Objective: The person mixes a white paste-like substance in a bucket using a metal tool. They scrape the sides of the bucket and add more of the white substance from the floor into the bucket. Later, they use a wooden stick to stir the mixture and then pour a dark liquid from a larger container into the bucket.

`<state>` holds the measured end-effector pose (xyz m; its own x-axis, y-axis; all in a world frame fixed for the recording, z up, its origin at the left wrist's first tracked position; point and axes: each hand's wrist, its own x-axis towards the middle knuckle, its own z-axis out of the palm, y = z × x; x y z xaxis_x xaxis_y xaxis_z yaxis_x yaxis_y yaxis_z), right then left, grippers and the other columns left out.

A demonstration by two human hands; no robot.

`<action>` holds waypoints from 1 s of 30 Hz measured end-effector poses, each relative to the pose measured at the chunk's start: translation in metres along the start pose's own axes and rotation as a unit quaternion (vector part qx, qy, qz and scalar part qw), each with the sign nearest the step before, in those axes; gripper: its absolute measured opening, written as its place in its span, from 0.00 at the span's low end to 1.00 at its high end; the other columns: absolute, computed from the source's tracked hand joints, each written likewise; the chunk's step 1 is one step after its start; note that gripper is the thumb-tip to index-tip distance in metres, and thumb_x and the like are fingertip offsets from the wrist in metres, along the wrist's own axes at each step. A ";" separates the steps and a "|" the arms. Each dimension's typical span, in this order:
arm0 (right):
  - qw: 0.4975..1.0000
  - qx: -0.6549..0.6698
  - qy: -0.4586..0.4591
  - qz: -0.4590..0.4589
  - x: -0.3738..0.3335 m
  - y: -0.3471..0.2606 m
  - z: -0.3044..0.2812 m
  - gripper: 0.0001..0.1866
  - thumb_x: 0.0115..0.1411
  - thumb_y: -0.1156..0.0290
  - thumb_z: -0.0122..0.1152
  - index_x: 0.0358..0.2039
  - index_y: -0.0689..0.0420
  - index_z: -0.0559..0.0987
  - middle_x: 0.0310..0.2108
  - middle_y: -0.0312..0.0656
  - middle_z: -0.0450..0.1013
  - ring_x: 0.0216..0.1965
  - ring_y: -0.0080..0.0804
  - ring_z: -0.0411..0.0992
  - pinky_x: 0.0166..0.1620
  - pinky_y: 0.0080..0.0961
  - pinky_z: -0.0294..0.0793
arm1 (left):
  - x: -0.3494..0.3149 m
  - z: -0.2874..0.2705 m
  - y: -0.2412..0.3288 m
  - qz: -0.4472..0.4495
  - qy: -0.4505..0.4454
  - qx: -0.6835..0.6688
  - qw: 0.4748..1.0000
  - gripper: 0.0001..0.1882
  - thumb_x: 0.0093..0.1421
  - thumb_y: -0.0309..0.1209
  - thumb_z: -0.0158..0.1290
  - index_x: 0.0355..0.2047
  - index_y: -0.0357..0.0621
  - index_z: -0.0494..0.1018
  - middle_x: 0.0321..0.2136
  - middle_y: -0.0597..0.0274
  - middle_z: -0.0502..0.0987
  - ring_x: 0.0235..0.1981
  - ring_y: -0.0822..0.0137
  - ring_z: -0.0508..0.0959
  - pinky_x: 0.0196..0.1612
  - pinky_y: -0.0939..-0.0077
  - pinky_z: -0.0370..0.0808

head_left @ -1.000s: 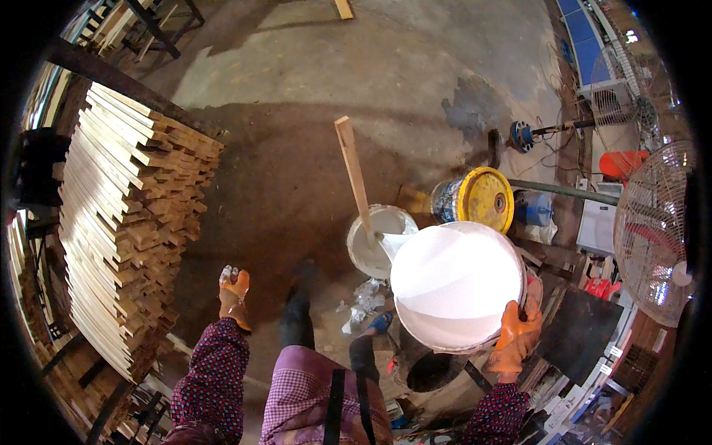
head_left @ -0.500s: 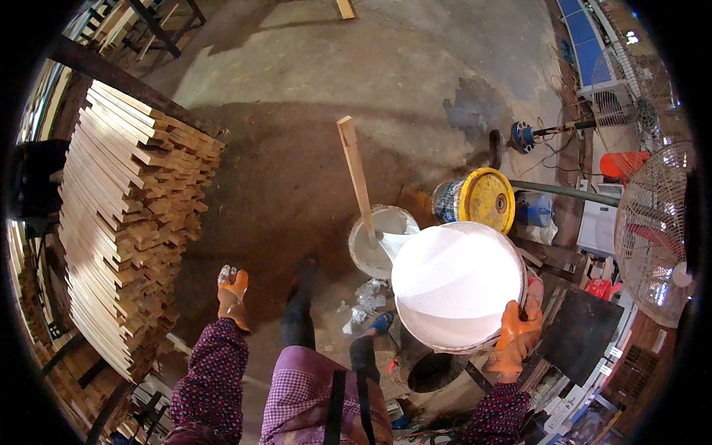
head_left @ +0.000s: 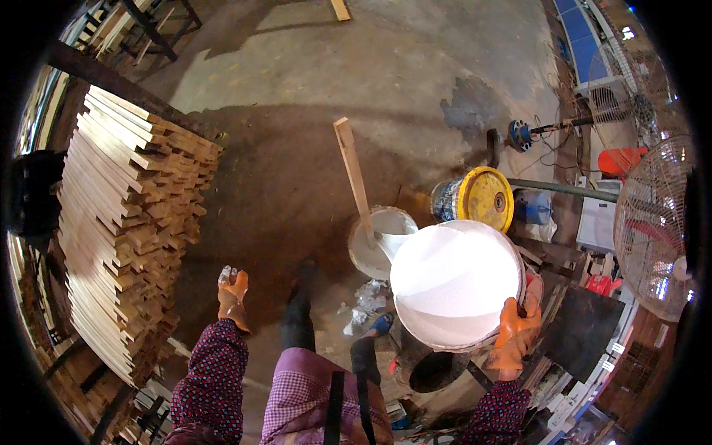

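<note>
Little has changed: my right hand (head_left: 517,332) still grips the tilted white bucket (head_left: 454,283) by its rim over the smaller pail (head_left: 380,241); my left hand (head_left: 233,297) hangs empty, fingers loosely curled.

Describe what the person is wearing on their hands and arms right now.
Both hands wear orange rubber-like gloves: the left hand glove has pale smears at the fingertips, and the right hand glove looks cleaner. Both forearms are covered by long dark maroon sleeves with a fine light dotted pattern, reaching down to the glove cuffs. No watch, straps or cables show on either arm.
</note>
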<state>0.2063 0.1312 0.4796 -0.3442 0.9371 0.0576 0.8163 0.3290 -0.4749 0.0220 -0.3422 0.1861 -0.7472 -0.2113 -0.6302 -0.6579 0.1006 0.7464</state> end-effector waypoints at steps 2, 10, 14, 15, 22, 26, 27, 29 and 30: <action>1.000 0.016 0.000 -0.003 0.000 0.005 0.002 0.21 0.54 0.72 0.59 0.48 0.65 0.73 0.38 0.49 0.75 0.37 0.37 0.74 0.42 0.32 0.73 | 0.003 -0.002 0.000 0.006 -0.020 -0.038 0.999 0.14 0.57 0.26 0.53 0.22 0.50 0.58 0.22 0.78 0.58 0.24 0.80 0.59 0.26 0.80 0.57; 0.999 -0.001 0.026 -0.023 0.002 0.019 0.004 0.19 0.52 0.72 0.59 0.45 0.65 0.75 0.38 0.49 0.76 0.37 0.36 0.75 0.42 0.31 0.73 | -0.001 0.011 0.008 0.007 -0.001 0.021 1.000 0.15 0.57 0.29 0.52 0.21 0.50 0.57 0.21 0.78 0.55 0.23 0.80 0.57 0.25 0.78 0.55; 1.000 0.013 0.003 -0.003 0.000 0.007 0.003 0.20 0.53 0.72 0.59 0.46 0.66 0.74 0.39 0.49 0.76 0.38 0.36 0.75 0.43 0.31 0.73 | 0.016 -0.001 -0.007 0.035 -0.008 0.083 0.996 0.14 0.57 0.29 0.52 0.21 0.49 0.56 0.20 0.77 0.56 0.23 0.79 0.57 0.25 0.78 0.55; 1.000 0.020 -0.003 0.009 -0.001 0.003 0.004 0.21 0.53 0.71 0.59 0.47 0.66 0.74 0.39 0.49 0.76 0.38 0.36 0.75 0.43 0.31 0.73 | 0.024 -0.008 -0.019 0.056 -0.020 0.091 0.994 0.14 0.57 0.29 0.52 0.21 0.48 0.56 0.20 0.77 0.56 0.23 0.79 0.57 0.25 0.78 0.55; 0.998 0.008 -0.014 0.054 0.002 -0.006 0.001 0.22 0.54 0.71 0.59 0.49 0.67 0.72 0.39 0.50 0.75 0.37 0.37 0.74 0.43 0.31 0.73 | 0.016 0.005 -0.019 0.002 -0.005 -0.104 0.995 0.14 0.58 0.23 0.51 0.21 0.47 0.58 0.20 0.77 0.59 0.23 0.79 0.61 0.26 0.80 0.59; 0.991 0.040 -0.022 0.122 0.002 -0.023 0.004 0.22 0.54 0.72 0.60 0.48 0.67 0.73 0.40 0.50 0.75 0.38 0.38 0.74 0.43 0.31 0.73 | 0.003 0.009 0.001 -0.031 0.017 -0.149 0.988 0.15 0.57 0.20 0.51 0.21 0.50 0.57 0.22 0.77 0.60 0.24 0.80 0.61 0.26 0.80 0.58; 0.994 0.038 -0.022 0.102 0.003 -0.019 0.004 0.22 0.53 0.72 0.60 0.48 0.67 0.73 0.40 0.50 0.75 0.38 0.38 0.74 0.43 0.31 0.73 | 0.001 0.009 0.005 -0.021 -0.004 -0.123 0.992 0.15 0.58 0.21 0.51 0.21 0.50 0.57 0.22 0.77 0.59 0.24 0.80 0.61 0.26 0.79 0.58; 0.997 0.033 -0.021 0.059 0.005 -0.005 0.000 0.22 0.53 0.72 0.60 0.48 0.66 0.73 0.40 0.49 0.76 0.38 0.37 0.74 0.43 0.31 0.73 | -0.005 0.013 0.011 0.009 -0.035 -0.028 0.999 0.15 0.59 0.21 0.49 0.21 0.51 0.56 0.22 0.76 0.58 0.24 0.78 0.60 0.26 0.77 0.57; 0.996 0.031 -0.036 0.078 0.005 -0.007 -0.002 0.22 0.54 0.73 0.58 0.50 0.66 0.73 0.42 0.48 0.75 0.40 0.36 0.73 0.44 0.30 0.72 | -0.006 0.013 0.011 0.031 -0.042 0.044 0.998 0.15 0.59 0.22 0.48 0.21 0.51 0.56 0.22 0.76 0.57 0.24 0.78 0.59 0.26 0.76 0.57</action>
<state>0.1999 0.1339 0.4846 -0.2506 0.9645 -0.0835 0.8330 0.1709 -0.5262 0.0175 -0.3274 0.1954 -0.7893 -0.1200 -0.6022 -0.6135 0.1970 0.7648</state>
